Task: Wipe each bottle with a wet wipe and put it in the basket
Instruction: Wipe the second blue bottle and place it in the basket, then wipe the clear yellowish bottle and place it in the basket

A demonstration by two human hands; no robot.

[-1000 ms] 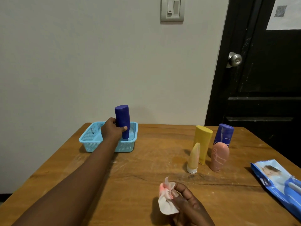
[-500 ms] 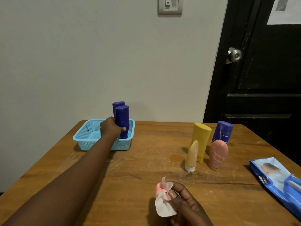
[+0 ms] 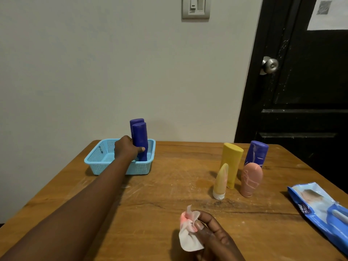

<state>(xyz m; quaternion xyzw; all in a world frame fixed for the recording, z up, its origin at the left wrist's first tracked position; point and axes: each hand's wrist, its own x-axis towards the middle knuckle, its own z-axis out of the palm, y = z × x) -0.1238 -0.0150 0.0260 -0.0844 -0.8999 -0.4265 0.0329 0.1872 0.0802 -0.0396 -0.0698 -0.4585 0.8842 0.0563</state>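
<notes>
A light blue mesh basket [image 3: 98,162] stands at the table's far left. My left hand [image 3: 126,149] grips a dark blue bottle [image 3: 140,136] that stands upright inside the basket, in front of a second dark blue bottle [image 3: 136,121]. Near the front edge, my right hand [image 3: 211,234] pinches a crumpled white wet wipe [image 3: 188,238] with a pink stain. To the right stand a tall yellow bottle [image 3: 232,159], a small yellow tube [image 3: 220,182], a pink bottle [image 3: 250,178] and a blue bottle [image 3: 257,152].
A blue pack of wet wipes [image 3: 320,210] lies at the table's right edge. The wooden table [image 3: 169,185] meets a pale wall at the back. A black door with a metal knob [image 3: 269,65] stands behind the right side.
My left hand has lowered the dark blue bottle into the basket, in front of the other blue bottle. My right hand has stayed in place with the wipe.
</notes>
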